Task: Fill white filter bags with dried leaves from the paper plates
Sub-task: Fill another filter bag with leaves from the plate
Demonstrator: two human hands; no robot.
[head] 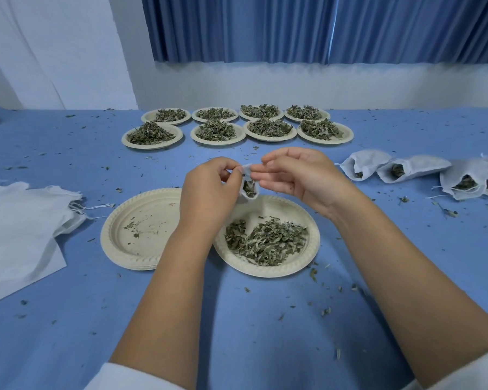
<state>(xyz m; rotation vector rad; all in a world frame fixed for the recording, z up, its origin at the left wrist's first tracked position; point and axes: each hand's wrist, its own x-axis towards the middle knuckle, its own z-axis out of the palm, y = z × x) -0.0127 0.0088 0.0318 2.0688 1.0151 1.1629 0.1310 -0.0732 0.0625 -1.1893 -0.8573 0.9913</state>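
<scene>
1. White filter bag [250, 189], partly filled with dried leaves, hangs in the air between both hands, just above the far rim of the near right plate [265, 273].
2. Left hand [209, 190] pinches the left side of the bag's mouth with curled fingers.
3. Right hand [296, 175] pinches the upper right edge of the mouth between thumb and forefinger; its other fingers lie loosely bent.
4. Loose dried leaves [268, 240] lie heaped on that right plate.
5. Just beside it on the left, touching, is a stack of plates [141, 260] with only crumbs on top.
6. Eight heaped plates [268, 139] stand in two rows at the far side of the blue bench [237, 319].
7. Filled bags [423, 166] lie in a row on the right, mouths open and leaves showing.
8. Empty bags [20, 215] are piled at the left edge, strings trailing.
9. Leaf crumbs are scattered over the bench cloth.
</scene>
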